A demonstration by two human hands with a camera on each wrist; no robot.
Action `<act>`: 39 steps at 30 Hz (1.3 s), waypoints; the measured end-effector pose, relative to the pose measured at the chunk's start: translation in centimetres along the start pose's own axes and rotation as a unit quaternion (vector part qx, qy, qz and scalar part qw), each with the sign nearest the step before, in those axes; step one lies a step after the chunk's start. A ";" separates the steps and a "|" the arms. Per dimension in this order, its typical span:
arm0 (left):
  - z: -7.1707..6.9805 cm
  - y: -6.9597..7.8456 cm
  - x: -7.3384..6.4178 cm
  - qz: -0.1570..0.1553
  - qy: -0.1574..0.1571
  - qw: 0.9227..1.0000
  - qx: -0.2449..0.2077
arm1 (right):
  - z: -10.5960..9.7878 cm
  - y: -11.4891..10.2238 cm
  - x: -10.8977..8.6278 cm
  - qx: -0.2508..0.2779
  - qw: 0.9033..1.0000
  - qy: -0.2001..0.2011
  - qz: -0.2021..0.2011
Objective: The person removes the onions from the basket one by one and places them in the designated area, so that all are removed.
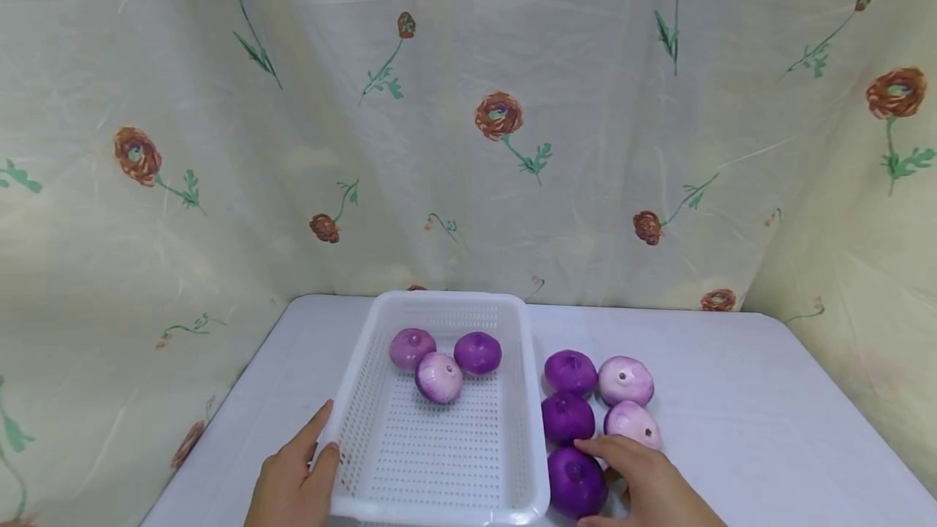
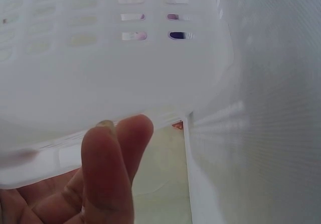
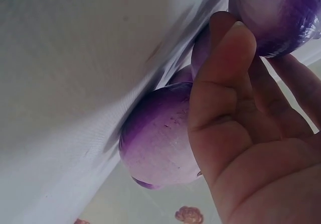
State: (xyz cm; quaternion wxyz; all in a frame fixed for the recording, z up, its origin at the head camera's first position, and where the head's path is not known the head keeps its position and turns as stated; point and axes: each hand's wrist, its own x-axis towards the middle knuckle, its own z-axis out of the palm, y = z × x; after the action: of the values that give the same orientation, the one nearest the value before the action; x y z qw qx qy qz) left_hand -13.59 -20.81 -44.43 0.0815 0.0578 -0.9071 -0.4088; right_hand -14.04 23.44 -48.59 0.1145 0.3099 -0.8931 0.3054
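Observation:
A white perforated plastic basket [image 1: 537, 429] stands on the table with three purple onions in it, a pale one [image 1: 438, 378] in front of two darker ones. My left hand [image 1: 296, 470] holds the basket's left rim near its front corner; the left wrist view shows thumb and finger at the edge. To the right of the basket, my right hand [image 1: 644, 478] has its thumb and fingers around the front dark purple onion [image 1: 576, 480]. In the right wrist view this onion [image 3: 281, 18] shows between thumb and fingers.
Two more dark onions [image 1: 568, 419] line up behind the gripped one along the basket's right side. Two pale onions [image 1: 625, 381] lie to their right, the nearer partly behind my right hand. A flowered curtain [image 1: 586, 185] rises behind the white-covered table [image 1: 747, 413].

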 end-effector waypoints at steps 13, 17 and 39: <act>0.0 0.3 -0.3 -0.017 -0.002 1.000 -0.019 | -0.4 -0.8 0.1 0.008 0.999 -0.019 0.048; 0.0 0.4 -0.3 -0.020 -0.003 1.000 -0.018 | -0.7 -1.1 0.2 0.004 0.998 -0.025 0.061; 0.0 0.5 -0.2 -0.004 0.014 1.000 0.009 | -2.1 -1.5 0.0 -0.050 0.987 -0.052 0.145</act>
State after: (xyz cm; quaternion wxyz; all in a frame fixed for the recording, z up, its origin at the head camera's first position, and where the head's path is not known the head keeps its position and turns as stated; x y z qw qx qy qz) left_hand -13.37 -20.43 -44.14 0.0919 0.0681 -0.9093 -0.4001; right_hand -13.05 23.80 -46.19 0.0380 0.1864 -0.9474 0.2572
